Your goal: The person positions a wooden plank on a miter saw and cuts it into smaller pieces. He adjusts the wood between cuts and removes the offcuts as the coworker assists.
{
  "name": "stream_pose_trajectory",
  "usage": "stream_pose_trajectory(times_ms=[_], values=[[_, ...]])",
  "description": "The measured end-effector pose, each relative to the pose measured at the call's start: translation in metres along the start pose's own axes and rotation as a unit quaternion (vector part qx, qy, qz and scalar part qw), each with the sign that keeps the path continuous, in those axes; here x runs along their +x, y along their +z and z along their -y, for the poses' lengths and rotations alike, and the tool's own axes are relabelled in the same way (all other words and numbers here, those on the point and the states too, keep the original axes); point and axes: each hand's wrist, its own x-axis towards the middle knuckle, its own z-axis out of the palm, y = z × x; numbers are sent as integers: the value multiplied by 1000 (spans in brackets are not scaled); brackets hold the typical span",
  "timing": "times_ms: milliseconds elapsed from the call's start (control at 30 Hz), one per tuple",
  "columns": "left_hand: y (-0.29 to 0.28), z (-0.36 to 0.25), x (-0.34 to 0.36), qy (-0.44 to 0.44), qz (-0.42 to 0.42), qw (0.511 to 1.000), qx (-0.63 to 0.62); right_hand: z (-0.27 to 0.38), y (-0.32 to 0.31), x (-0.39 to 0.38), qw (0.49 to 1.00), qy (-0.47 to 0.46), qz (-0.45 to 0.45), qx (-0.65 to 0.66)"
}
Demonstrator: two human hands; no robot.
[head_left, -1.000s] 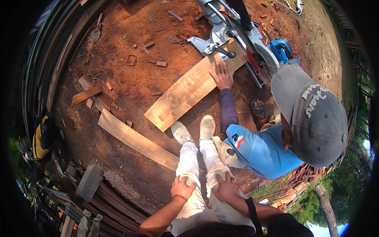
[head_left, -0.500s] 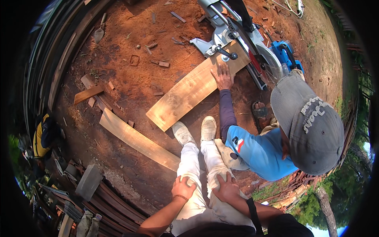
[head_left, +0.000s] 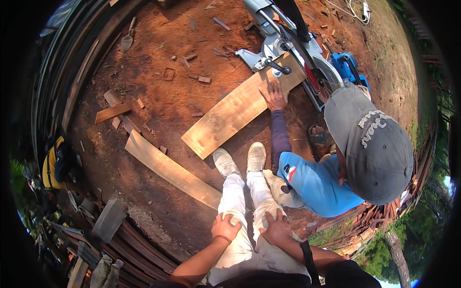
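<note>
My left hand (head_left: 225, 227) rests on my left knee, fingers spread over the pale trousers (head_left: 235, 199). On the other knee lies my right hand (head_left: 275, 229), its fingers apart too. Neither holds anything. Ahead of my shoes (head_left: 256, 157), a wide wooden board (head_left: 225, 117) runs at a slant up to a miter saw (head_left: 269, 36). A clamp knob (head_left: 276, 72) sits over the board's far end. A co-worker in a blue shirt and grey cap (head_left: 372, 144) crouches at my right, with one hand (head_left: 274, 96) flat on the board beside the saw blade (head_left: 313, 79).
A narrow curved board (head_left: 168, 168) lies on the reddish ground left of my feet. Offcuts (head_left: 113, 113) and a trowel (head_left: 127, 42) lie farther left. Stacked planks (head_left: 79, 79) line the left edge; a grey block (head_left: 109, 221) stands at lower left. A white cable (head_left: 355, 14) lies upper right.
The co-worker's capped head has shifted slightly left and up. The whole scene sits slightly farther right in view. My hands stay on my knees, and the co-worker's hand stays on the board.
</note>
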Motion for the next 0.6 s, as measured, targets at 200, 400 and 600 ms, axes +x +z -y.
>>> stream_pose_trajectory(times_ms=[200, 400, 600], values=[[4, 3, -1, 2, 3, 1000, 2, 1, 2, -1, 1000, 4, 7, -9], [2, 0, -3, -6, 8, 1000, 8, -3, 14, 3, 999, -24, -38, -2], [-5, -6, -8, -3, 26, 999, 28, 18, -41, 56, 947, -210, -227, 80]])
